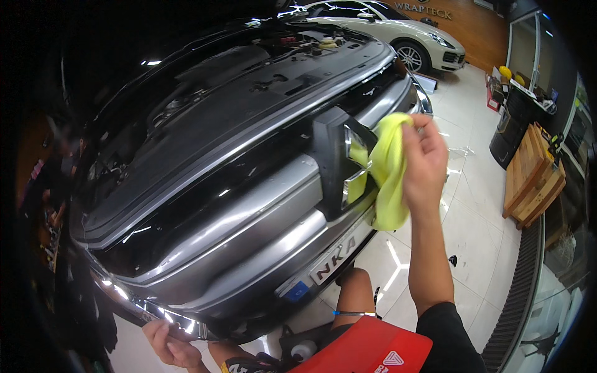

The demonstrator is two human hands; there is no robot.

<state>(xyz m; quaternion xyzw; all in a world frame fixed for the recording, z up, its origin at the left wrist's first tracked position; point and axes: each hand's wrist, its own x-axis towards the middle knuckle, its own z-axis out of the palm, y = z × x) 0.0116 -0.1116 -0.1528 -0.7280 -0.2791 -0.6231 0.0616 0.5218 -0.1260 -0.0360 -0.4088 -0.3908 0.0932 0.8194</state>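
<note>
My right hand (425,158) is closed on a yellow-green cloth (392,177), which hangs down beside the chrome and black emblem (339,161) on the car's front grille. The cloth's colour reflects in the chrome. Silver-grey grille bars (261,199) run across the car front (205,186), with a licence plate (342,252) beneath the emblem. At the lower left, my left hand (169,343) is by the shiny lower corner of the car front, its fingers curled; whether it grips the edge there I cannot tell.
The bonnet is up, baring the engine bay (249,74). A white car (379,31) stands behind. Along the right are a black drum (522,118), a wooden stand (532,177) and a dark floor grate (516,292). White tiles (472,236) cover the floor.
</note>
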